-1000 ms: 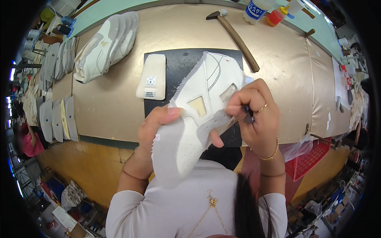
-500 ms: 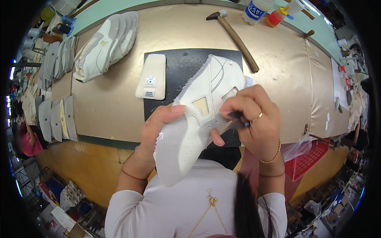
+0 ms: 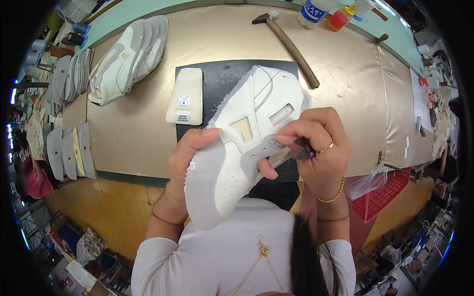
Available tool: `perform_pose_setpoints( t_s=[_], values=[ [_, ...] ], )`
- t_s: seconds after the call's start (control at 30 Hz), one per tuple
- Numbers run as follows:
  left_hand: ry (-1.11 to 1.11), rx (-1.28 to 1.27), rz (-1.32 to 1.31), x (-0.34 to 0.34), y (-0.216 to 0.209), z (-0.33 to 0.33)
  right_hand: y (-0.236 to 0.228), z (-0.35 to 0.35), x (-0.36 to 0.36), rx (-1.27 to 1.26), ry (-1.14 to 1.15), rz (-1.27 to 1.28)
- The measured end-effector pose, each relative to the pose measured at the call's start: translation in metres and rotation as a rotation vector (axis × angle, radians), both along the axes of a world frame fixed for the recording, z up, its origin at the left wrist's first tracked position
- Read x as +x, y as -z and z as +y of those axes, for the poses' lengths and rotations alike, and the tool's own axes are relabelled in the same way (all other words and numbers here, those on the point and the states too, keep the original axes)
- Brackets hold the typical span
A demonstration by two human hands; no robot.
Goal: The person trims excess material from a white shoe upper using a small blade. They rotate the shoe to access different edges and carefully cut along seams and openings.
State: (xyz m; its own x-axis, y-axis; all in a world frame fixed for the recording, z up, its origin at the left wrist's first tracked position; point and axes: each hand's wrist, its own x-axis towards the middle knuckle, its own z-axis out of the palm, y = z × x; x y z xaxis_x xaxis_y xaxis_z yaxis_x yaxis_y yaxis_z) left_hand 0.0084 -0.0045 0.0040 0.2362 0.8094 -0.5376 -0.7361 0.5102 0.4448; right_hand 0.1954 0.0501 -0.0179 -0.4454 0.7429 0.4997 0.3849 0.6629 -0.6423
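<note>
A white and grey shoe upper (image 3: 232, 172) is held up at a slant over the black mat (image 3: 222, 74). My left hand (image 3: 190, 153) grips it, thumb on the outer face by the frayed edge, with a fingertip showing through at the opening. My right hand (image 3: 321, 148) is closed, its thumb and forefinger pinching the eyelet edge. Tucked in that palm is a small dark-handled tool (image 3: 302, 148), mostly hidden; a greyish blade-like part seems to stick out below the upper. A cream padded tongue piece (image 3: 185, 96) with labels lies at the mat's left.
A hammer (image 3: 291, 49) rests beyond the mat. Stacked shoe uppers (image 3: 131, 59) lie at the far left, with grey cut pieces (image 3: 74, 153) nearer. Bottles (image 3: 340, 18) stand at the back edge. A red basket (image 3: 382, 197) sits below the table's right side.
The upper has shifted slightly left and turned a little, so its second window shows more fully. My right fingers still pinch the eyelet edge.
</note>
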Motion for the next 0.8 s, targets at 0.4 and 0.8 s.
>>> perform_pose_setpoints(
  t_s=[0.4,0.8],
  values=[
    [0.006,0.164,-0.25,-0.019,0.028,-0.001,0.007,-0.005,0.005,-0.387,0.278,0.394],
    [-0.192,0.158,-0.356,-0.016,0.034,-0.01,-0.003,-0.019,-0.003,-0.204,0.071,-0.046]
  ],
)
